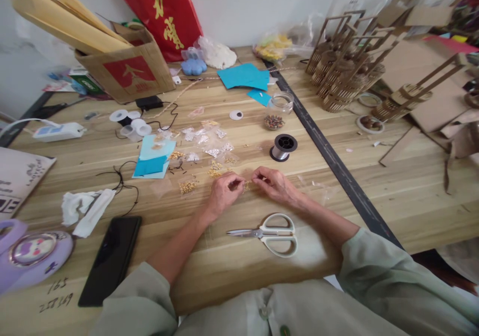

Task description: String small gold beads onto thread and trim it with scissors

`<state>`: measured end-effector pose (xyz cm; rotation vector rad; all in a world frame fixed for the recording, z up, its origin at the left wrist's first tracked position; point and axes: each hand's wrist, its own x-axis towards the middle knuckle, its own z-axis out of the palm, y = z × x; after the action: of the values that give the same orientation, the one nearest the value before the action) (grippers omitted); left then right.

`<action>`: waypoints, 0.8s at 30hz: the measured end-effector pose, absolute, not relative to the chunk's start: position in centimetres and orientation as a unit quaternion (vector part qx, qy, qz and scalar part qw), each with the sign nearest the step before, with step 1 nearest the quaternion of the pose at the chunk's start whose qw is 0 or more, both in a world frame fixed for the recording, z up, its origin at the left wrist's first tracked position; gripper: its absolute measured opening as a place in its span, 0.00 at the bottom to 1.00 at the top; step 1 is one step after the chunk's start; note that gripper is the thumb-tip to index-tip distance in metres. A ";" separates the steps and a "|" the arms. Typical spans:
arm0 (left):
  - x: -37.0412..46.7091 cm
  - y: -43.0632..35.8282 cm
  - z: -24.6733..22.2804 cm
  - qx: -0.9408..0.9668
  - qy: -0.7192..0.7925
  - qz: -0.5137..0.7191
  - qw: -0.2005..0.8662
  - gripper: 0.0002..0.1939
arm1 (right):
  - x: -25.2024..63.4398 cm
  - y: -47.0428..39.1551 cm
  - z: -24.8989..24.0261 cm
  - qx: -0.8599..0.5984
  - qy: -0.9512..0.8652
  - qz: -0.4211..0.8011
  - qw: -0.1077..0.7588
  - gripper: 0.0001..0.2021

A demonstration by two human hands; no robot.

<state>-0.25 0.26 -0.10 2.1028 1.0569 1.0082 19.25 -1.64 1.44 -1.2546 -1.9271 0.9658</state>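
Note:
Both hands meet over the middle of the table, fingertips a small gap apart. My left hand [225,192] is closed in a pinch, and whatever lies in its fingers is too small to name. Pinched too is my right hand [274,183], its hold equally unclear. Small gold beads [215,169] lie just beyond the left hand, and a small bag of gold beads [187,186] rests to its left. Past the right hand stands a spool of thin wire [283,147]. Scissors with pale handles [267,234] lie on the near side, blades pointing left.
Small clear bags of silvery pieces [209,139] and blue paper [151,164] lie further back. A glass jar of beads [277,111] stands behind the spool. A black phone [110,261] is at the left; bamboo lantern-like baskets [344,72] stand at the back right.

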 end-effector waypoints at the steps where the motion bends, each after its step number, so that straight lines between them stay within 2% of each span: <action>1: -0.3 0.2 -0.1 0.786 0.396 0.378 0.288 0.05 | 19.3 -1.6 1.5 -0.476 -0.735 0.366 0.315 0.05; 11: -0.4 0.3 0.2 0.753 0.438 0.370 0.322 0.04 | 19.8 -1.4 1.7 -0.447 -0.773 0.356 0.277 0.04; 24: -0.5 0.7 0.4 0.638 0.429 0.379 0.515 0.08 | 19.7 -1.6 2.3 -0.457 -0.754 0.391 0.264 0.09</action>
<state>-0.46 0.68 0.38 1.5329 1.0317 0.9103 19.70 -1.56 2.33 -1.2351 -2.0383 1.0554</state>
